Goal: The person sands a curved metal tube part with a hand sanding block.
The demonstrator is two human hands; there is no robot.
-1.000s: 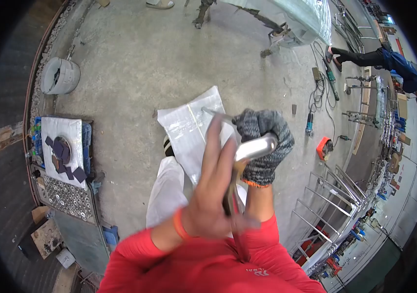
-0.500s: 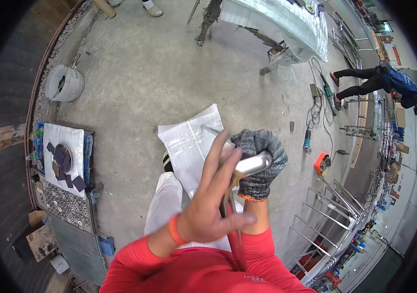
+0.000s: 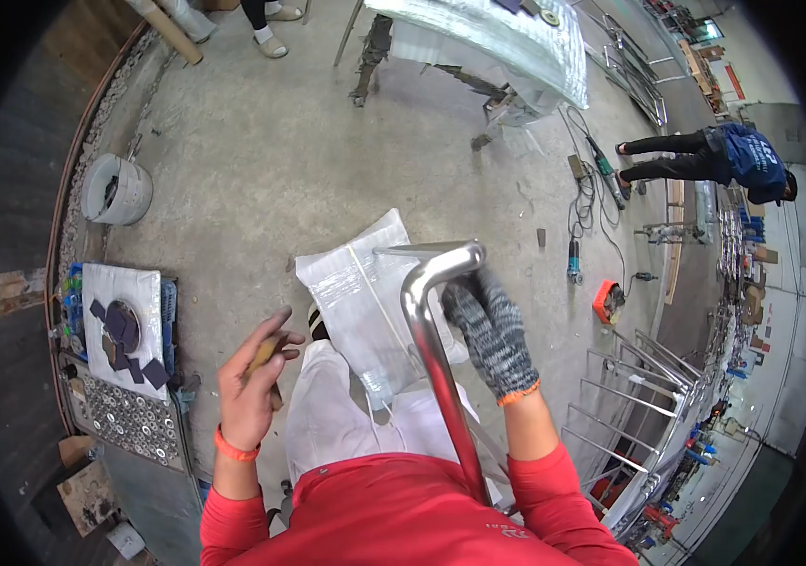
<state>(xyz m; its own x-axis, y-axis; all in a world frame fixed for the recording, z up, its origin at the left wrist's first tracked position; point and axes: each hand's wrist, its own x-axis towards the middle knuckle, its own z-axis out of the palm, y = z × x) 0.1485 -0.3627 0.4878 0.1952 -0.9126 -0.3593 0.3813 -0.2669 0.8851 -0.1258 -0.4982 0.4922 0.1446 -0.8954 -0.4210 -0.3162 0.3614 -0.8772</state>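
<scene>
A bent, shiny metal tube [image 3: 436,344] rises from near my red shirt and bends twice at its top. My right hand [image 3: 493,335], in a grey knitted glove with an orange cuff, grips the tube just below its upper bend; the fingertips are partly hidden and blurred. To the left, apart from the tube, my bare left hand [image 3: 254,382] pinches a small tan-brown piece [image 3: 267,353] between thumb and fingers. White wrapping with a strap [image 3: 351,283] lies beyond my knees, under the tube's far part.
Left are a bucket [image 3: 117,191], a white-covered stand with dark pads [image 3: 143,292] and a tray of round metal parts [image 3: 129,415]. Right are corded power tools [image 3: 574,261], an orange container [image 3: 608,301] and a metal rack [image 3: 611,415]. A wrapped table [image 3: 478,42] and two people stand farther off.
My left hand has moved left, away from the tube. The tube's bend now shows more fully, and my gloved hand has loosened from its fist-like wrap. The view has shifted.
</scene>
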